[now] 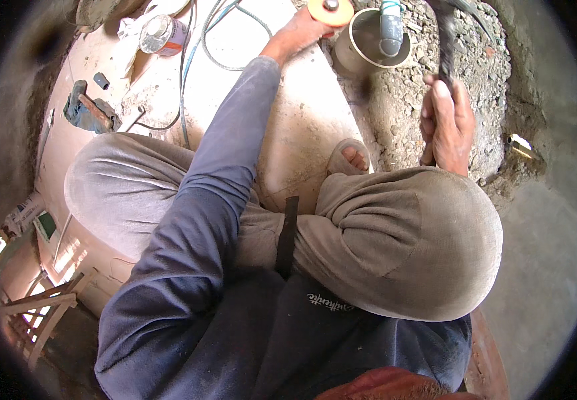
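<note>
At the top of the head view, my left hand [302, 33] reaches far forward, its fingers closed at the edge of a round orange disc [320, 15] with a metal nut at its centre. Part of those fingers is hidden by the disc. On the right, my right hand [447, 123] wraps round the dark handle of a pick [446, 47], held upright above the rubble. A thin curved metal point shows near its top, at the picture's rim. Between the hands stands a beige bucket [353, 57] with a grey pipe [390, 30] in it.
Broken stone [482, 87] covers the ground at right, beside a grey wall. On the pale slab [315, 100] lie a looped cable [205, 47], a paint can [163, 35] and a hammer [94, 110] on a dark cloth. A short pipe end [520, 147] sticks out at right.
</note>
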{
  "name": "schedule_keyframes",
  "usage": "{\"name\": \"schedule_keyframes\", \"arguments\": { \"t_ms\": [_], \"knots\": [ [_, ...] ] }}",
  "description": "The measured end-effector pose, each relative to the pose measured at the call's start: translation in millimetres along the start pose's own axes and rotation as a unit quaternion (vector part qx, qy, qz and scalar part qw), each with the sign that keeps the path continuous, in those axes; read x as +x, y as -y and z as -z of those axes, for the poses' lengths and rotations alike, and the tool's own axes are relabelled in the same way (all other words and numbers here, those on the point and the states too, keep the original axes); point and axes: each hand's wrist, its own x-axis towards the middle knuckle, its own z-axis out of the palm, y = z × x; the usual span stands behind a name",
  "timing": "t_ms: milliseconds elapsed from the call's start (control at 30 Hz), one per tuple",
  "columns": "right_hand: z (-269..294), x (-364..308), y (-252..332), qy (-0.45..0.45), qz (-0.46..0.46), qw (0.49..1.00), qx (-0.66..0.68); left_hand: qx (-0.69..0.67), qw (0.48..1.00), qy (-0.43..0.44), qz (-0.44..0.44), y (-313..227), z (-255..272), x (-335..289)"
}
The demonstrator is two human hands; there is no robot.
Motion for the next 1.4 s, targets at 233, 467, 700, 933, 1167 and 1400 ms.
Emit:
{"name": "schedule_keyframes", "arguments": {
  "t_ms": [233, 467, 700, 933, 1167, 1400],
  "knots": [
    [-23.8, 22.0, 18.8, 0.052, 0.196, 0.978, -0.049, 0.005, 1.0, 0.023, -0.015, 8.7, -4.4, 1.8],
    [-41.7, 100.4, -14.2, 0.184, 0.24, 0.877, -0.373, -0.074, 0.996, 0.058, -0.001, 23.3, 0.8, 17.8],
    [-48.0, 67.4, 106.0, 0.073, 0.379, 0.922, -0.042, -0.085, 0.995, 0.051, 0.01, 26.3, -0.7, 12.9],
    [-48.3, 86.0, -12.7, 0.108, 0.14, 0.907, -0.381, -0.024, 0.998, 0.057, 0.025, 9.0, 1.3, 5.7],
    [-58.6, 61.2, 71.4, 0.048, 0.257, 0.944, -0.202, -0.009, 0.998, 0.06, 0.032, 15.0, -4.4, 9.3],
    [-47.6, 74.5, 16.5, -0.036, 0.352, 0.891, -0.286, 0.014, 0.997, 0.063, 0.032, 12.1, -1.7, 11.8]
  ]
}}
